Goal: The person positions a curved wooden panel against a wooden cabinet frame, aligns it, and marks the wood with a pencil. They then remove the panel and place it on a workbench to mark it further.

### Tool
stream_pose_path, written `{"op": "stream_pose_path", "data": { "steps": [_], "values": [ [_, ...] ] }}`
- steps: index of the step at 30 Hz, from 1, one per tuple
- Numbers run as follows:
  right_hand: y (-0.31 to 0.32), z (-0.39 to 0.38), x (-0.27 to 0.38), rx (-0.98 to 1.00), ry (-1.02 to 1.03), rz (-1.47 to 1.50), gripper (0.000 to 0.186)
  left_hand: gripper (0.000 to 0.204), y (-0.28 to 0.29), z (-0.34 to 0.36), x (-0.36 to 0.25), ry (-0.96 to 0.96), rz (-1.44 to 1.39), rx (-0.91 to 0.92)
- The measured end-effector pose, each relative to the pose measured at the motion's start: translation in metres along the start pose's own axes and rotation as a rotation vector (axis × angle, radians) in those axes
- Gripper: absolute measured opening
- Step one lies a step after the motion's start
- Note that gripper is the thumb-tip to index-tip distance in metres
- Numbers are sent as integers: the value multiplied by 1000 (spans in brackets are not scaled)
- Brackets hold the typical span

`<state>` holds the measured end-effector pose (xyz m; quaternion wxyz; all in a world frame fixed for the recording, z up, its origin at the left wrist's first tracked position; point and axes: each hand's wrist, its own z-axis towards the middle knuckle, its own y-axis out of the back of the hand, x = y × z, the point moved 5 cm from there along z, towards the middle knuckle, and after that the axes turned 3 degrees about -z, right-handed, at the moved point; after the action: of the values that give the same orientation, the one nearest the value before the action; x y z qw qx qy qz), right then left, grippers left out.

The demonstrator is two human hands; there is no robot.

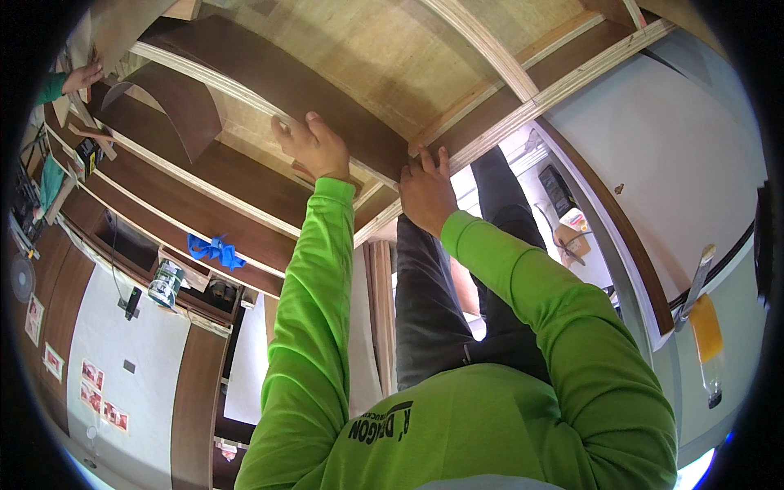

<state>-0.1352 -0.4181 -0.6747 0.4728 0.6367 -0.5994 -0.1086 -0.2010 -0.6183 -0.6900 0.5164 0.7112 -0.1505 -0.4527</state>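
A wooden cabinet carcass with pale plywood edges and dark brown laminate faces spreads across the upper part. My left hand [318, 151] is closed over the edge of a long plywood divider [229, 91], its thumb on the side with the brown laminate sheet [302, 77]. A small brown piece shows beneath that palm. At the corner where the divider meets the cross rail [490, 131], my right hand [427, 192] has its fingers stretched out, fingertips against the brown laminate. Whether anything small lies beneath them is hidden.
A curved loose laminate sheet [175, 110] leans in a left compartment. Another person's hand [83, 77] rests at the far left. A blue cloth [214, 251], a paint can [166, 282] and an orange-bladed tool [706, 331] are around. Tools lie below at right.
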Motion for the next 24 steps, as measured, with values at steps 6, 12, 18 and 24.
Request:
{"op": "stream_pose_path", "data": {
  "steps": [6,12,18,24],
  "values": [
    [3,1,6,147,-7,21,44,74,3,2,3,125,-205,-3],
    [-6,0,5,104,-19,-24,46,75,-3,-1,7,294,-463,27],
    [-4,2,6,117,-29,5,43,76,-3,-35,-8,317,-523,150],
    [-3,2,4,90,-19,29,40,78,-23,-66,2,244,-396,125]
  ]
}}
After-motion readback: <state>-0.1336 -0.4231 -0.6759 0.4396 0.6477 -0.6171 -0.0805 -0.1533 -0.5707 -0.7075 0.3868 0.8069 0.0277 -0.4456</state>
